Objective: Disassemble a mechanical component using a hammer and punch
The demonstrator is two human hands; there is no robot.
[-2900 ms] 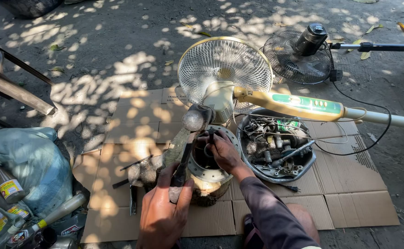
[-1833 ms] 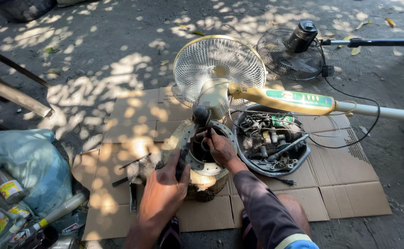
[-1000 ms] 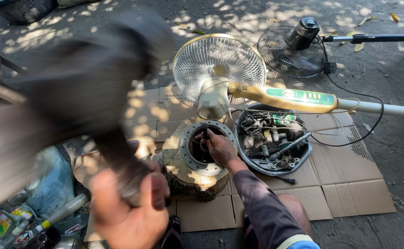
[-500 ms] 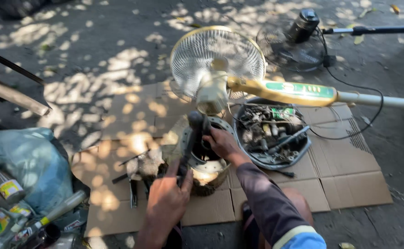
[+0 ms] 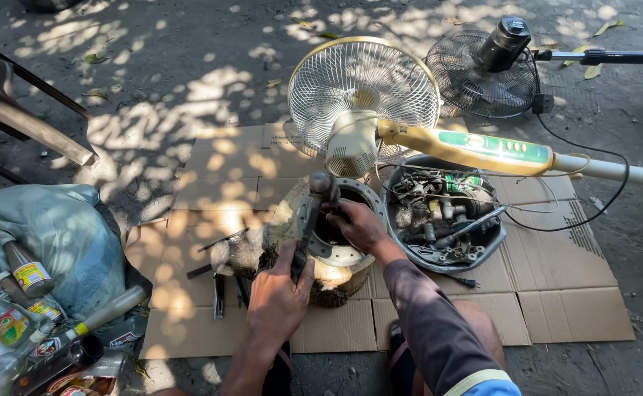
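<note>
Hammer (image 5: 314, 213) gripped in left hand (image 5: 277, 304), head poised above motor housing (image 5: 340, 235); right hand (image 5: 362, 227) fingers pressed on its rim.

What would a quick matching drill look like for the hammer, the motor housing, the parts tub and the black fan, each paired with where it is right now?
Things:
1. hammer
2. motor housing
3. parts tub
4. black fan

Places:
A. on bare ground, top right
B. gripped in the left hand
C. on the cardboard, right of the housing
D. under the right hand, on a stump

Pairs: 1-B, 2-D, 3-C, 4-A
</note>
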